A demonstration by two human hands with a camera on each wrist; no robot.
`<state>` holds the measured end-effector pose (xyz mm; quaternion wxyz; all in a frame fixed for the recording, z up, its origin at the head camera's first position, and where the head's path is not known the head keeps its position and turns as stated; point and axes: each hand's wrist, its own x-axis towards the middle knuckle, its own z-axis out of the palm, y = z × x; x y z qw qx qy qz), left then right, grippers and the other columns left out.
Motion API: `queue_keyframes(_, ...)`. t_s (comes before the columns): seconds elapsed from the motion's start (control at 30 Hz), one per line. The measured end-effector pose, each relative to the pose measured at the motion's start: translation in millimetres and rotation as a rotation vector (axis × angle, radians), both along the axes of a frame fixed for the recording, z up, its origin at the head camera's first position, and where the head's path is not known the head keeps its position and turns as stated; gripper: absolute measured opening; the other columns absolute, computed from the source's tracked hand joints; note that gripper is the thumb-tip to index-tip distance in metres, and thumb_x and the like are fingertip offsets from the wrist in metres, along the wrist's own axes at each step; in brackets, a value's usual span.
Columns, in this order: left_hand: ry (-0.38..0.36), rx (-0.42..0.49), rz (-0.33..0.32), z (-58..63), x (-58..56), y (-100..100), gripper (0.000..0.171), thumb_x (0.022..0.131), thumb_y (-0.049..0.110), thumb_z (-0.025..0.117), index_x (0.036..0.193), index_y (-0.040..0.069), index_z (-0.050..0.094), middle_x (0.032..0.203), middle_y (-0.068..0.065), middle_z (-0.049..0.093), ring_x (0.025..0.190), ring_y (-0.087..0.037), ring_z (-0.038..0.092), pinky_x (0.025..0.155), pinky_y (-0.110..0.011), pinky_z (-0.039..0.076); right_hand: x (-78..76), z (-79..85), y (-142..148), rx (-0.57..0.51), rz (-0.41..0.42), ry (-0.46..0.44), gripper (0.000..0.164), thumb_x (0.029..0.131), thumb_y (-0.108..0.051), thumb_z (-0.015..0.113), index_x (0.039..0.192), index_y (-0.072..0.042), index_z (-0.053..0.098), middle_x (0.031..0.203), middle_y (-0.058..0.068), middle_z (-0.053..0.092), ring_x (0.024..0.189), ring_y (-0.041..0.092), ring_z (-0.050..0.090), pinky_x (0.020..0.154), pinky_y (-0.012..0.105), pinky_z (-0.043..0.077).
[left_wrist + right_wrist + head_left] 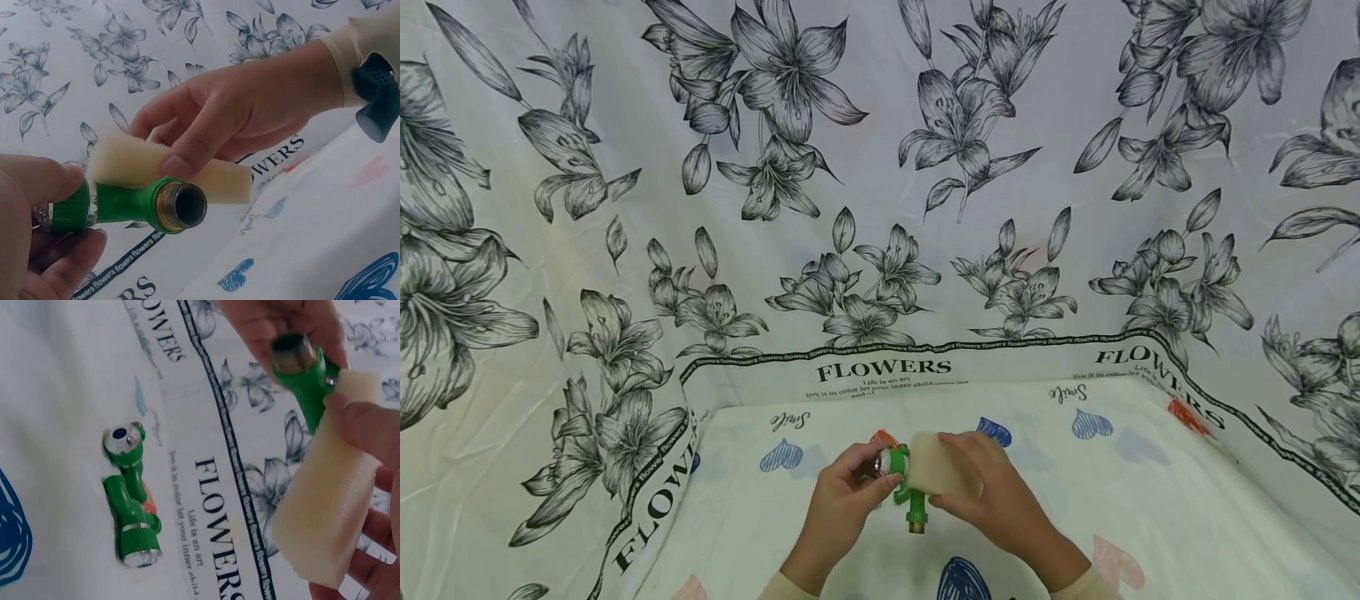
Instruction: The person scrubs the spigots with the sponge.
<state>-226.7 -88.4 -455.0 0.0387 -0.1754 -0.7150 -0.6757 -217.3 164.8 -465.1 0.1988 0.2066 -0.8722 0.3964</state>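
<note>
My left hand (847, 490) pinches the green-handled, chrome-trimmed end of a green valve (125, 204). At the valve's other end a bare brass threaded mouth shows. A cream sponge block (328, 487) is gripped in my right hand (992, 487), thumb on one face and fingers on the other. In the head view the sponge lies against the valve's side, between the two hands. From the left wrist, the sponge is seen just behind the valve's body; whether it presses there cannot be told.
Two more green valves (132, 525) with chrome ends lie close together on the white cloth (745, 517) printed with hearts. A flower-printed curtain (880, 275) stands behind and at the sides. An orange-red patch (1189, 417) shows near the right edge.
</note>
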Motion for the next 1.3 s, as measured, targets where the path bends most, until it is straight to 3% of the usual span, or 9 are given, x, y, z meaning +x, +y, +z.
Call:
queue_keyframes(0.13,-0.002,-0.001,-0.019,-1.0,0.4,2,0.039,0.094,0.006,0.087,0.131,0.009,0.076,0.111,-0.014,0.065,0.102,-0.027,0.063,0.081,-0.026,0.061,-4.2,-4.0,6,-0.026,-0.051,-0.023,0.073,0.085,-0.039,0.096,0.149,-0.022,0.065,0.137,-0.003,0.063,0.117,0.020,0.059,0.084,0.045,0.060)
queue_keyframes(0.27,-0.016,-0.011,-0.017,-2.3,-0.9,2,0.039,0.094,0.008,0.087,0.132,0.010,0.076,0.113,-0.013,0.065,0.104,-0.027,0.064,0.085,-0.028,0.062,-5.9,-8.1,8,-0.060,-0.036,-0.052,0.074,0.085,-0.039,0.097,0.149,-0.023,0.065,0.137,-0.003,0.062,0.115,0.020,0.058,0.085,0.044,0.059)
queue_keyframes(0.47,-0.018,-0.054,0.033,-5.1,-2.9,-1,0.039,0.096,0.014,0.087,0.133,0.016,0.076,0.112,-0.010,0.068,0.100,-0.027,0.064,0.078,-0.027,0.062,-2.3,-11.5,0,-0.074,0.046,-0.109,0.073,0.086,-0.041,0.096,0.150,-0.028,0.063,0.134,-0.005,0.061,0.112,0.021,0.058,0.085,0.038,0.060)
queue_keyframes(0.7,0.002,-0.010,0.070,-8.8,-5.0,-3,0.040,0.095,0.009,0.086,0.134,0.009,0.075,0.111,-0.012,0.069,0.098,-0.026,0.065,0.075,-0.025,0.061,7.9,-11.2,-5,-0.070,0.198,-0.148,0.072,0.089,-0.046,0.092,0.152,-0.031,0.060,0.136,-0.005,0.060,0.113,0.023,0.058,0.083,0.034,0.061)
queue_keyframes(0.83,-0.009,0.019,0.091,-9.7,-6.5,-4,0.040,0.094,0.007,0.086,0.133,0.010,0.076,0.110,-0.013,0.067,0.096,-0.026,0.065,0.072,-0.023,0.060,10.9,-8.7,-6,-0.050,0.237,-0.126,0.073,0.088,-0.041,0.094,0.153,-0.032,0.059,0.136,-0.007,0.061,0.115,0.022,0.057,0.085,0.034,0.061)
queue_keyframes(1.03,-0.023,0.031,0.091,-7.9,-6.1,-3,0.040,0.094,0.007,0.087,0.133,0.009,0.076,0.111,-0.013,0.066,0.096,-0.025,0.064,0.073,-0.023,0.059,12.3,-4.9,-7,-0.022,0.229,-0.093,0.075,0.087,-0.035,0.096,0.153,-0.028,0.060,0.135,-0.007,0.061,0.116,0.021,0.057,0.086,0.036,0.061)
queue_keyframes(1.3,-0.051,0.016,0.068,-5.8,-3.5,-1,0.038,0.095,0.010,0.087,0.131,0.008,0.076,0.110,-0.013,0.067,0.097,-0.025,0.063,0.073,-0.023,0.059,4.3,-5.1,-4,0.008,0.160,-0.019,0.074,0.088,-0.042,0.094,0.152,-0.030,0.060,0.137,-0.006,0.061,0.118,0.021,0.058,0.087,0.039,0.063)
